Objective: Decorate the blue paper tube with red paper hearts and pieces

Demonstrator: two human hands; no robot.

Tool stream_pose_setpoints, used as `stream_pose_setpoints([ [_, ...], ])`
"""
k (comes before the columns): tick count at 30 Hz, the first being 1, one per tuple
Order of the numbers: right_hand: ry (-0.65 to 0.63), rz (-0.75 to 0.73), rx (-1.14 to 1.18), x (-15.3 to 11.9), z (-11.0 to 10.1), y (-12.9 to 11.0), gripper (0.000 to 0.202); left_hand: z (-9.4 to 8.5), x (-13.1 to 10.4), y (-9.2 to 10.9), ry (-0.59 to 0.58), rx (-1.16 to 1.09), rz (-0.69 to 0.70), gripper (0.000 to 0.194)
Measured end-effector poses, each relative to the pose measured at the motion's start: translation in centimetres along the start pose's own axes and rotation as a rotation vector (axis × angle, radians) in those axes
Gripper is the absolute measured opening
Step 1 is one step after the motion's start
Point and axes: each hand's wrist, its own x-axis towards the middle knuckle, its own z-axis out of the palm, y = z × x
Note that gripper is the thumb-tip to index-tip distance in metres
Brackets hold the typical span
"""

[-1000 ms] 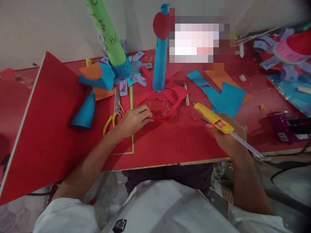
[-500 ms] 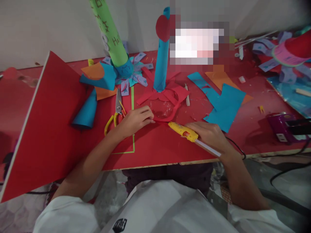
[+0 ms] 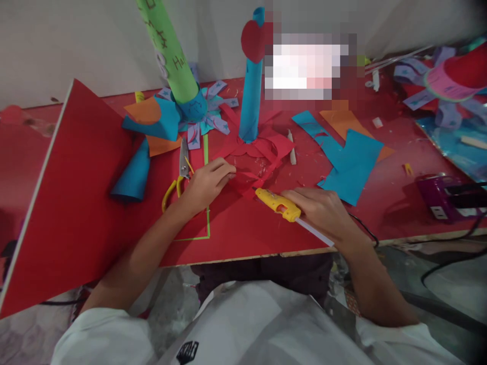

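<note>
My right hand (image 3: pixel 317 208) grips a yellow glue gun (image 3: pixel 279 204) with a white glue stick jutting from its back. The gun's nozzle points left, close to a red paper strip (image 3: pixel 249 177). Pinched in my left hand (image 3: pixel 213 182) is one end of that strip. The strip runs toward the red paper base (image 3: pixel 253 148) of an upright blue paper tube (image 3: pixel 251 101), which carries a red paper disc (image 3: pixel 252 41) near its top. Whether the nozzle touches the strip I cannot tell.
Yellow-handled scissors (image 3: pixel 180 177) lie beside my left hand. A red board (image 3: pixel 72 203) leans at the left, near a blue paper cone (image 3: pixel 133 175). Blue scraps (image 3: pixel 350 167) and a purple box (image 3: pixel 437 195) are at the right. Behind stands a green lettered tube (image 3: pixel 171 56).
My left hand has moved slightly up and left, pulling the strip's end. My right hand has brought the glue gun a little left and up, nearer the strip.
</note>
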Motion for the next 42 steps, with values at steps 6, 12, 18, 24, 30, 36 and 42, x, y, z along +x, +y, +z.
stream_pose_setpoints([
  [6,0.091,-0.059,-0.127,2.2,0.8,-2.4,0.017,0.1,0.0,0.0,0.035,0.023,-0.009,0.018],
  [12,0.06,-0.003,-0.238,3.9,0.8,-4.3,0.016,0.2,0.0,0.0,0.051,0.06,-0.049,0.017],
  [18,0.021,-0.009,-0.251,3.5,0.3,-4.3,0.015,0.1,0.0,0.2,0.105,0.031,-0.087,0.015],
  [24,0.052,0.052,-0.14,0.5,-0.8,-3.1,0.006,-0.1,0.0,0.3,0.105,0.034,-0.074,0.015],
  [30,0.11,0.133,0.046,-2.2,-2.2,-2.4,0.009,0.1,-0.1,0.2,0.091,0.041,-0.074,0.016],
  [36,0.155,0.02,0.112,-1.3,-3.7,-4.7,0.015,0.1,-0.1,0.0,0.082,0.044,-0.063,0.017],
  [42,0.016,0.031,-0.147,2.4,-2.2,-6.1,0.009,0.0,-0.1,-0.2,0.1,0.039,-0.056,0.016],
])
